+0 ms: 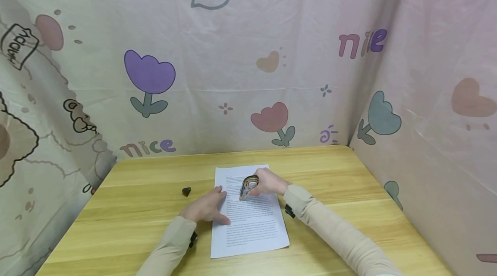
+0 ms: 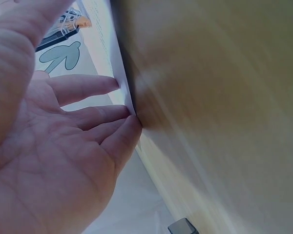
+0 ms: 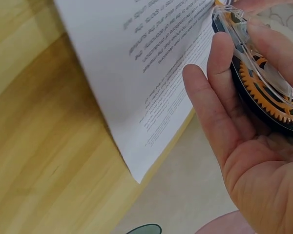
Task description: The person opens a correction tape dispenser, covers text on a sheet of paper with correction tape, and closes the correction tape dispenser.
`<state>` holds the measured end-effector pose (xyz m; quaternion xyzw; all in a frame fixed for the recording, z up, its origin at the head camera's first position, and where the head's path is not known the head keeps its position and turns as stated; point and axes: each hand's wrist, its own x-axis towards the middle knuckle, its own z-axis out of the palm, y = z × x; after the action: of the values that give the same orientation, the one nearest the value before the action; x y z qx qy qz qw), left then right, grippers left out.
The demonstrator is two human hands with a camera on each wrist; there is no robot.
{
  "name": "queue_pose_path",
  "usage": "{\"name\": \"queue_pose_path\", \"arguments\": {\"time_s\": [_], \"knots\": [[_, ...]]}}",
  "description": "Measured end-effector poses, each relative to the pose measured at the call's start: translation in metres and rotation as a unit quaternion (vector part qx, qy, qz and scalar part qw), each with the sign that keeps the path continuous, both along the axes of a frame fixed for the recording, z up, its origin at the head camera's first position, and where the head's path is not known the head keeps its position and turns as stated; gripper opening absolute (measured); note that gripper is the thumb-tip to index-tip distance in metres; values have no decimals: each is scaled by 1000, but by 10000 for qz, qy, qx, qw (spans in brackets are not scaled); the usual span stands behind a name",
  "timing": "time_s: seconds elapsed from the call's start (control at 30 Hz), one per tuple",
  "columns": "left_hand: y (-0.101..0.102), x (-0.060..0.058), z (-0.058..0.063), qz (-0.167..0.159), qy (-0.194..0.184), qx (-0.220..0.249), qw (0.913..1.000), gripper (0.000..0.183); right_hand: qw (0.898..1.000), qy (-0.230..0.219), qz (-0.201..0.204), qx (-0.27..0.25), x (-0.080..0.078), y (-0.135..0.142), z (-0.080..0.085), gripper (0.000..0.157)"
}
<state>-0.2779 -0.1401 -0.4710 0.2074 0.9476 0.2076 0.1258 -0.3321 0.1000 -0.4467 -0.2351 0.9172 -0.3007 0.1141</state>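
In the lower middle of the head view, the right hand had its fingers clamped on a clear-cased dispenser with an orange gear inside. The dispenser was over the printed sheet; whether its tip touched the paper was too small to tell. Farther left, the left hand, fingers apart, touched the sheet's left edge. A small black piece lay beyond it on the bench.

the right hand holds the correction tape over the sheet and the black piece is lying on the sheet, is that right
Not quite: the black piece lies on the table, left of the sheet, as the head view shows. The rest is right: the right hand holds the correction tape over the sheet.
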Motion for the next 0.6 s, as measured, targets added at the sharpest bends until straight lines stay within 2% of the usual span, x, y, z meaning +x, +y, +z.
{"name": "queue_pose_path", "arguments": {"time_s": [0.6], "knots": [[0, 0, -1, 10, 15, 7, 10000, 99, 9999, -52, 98, -67, 0, 4, 0, 22]]}}
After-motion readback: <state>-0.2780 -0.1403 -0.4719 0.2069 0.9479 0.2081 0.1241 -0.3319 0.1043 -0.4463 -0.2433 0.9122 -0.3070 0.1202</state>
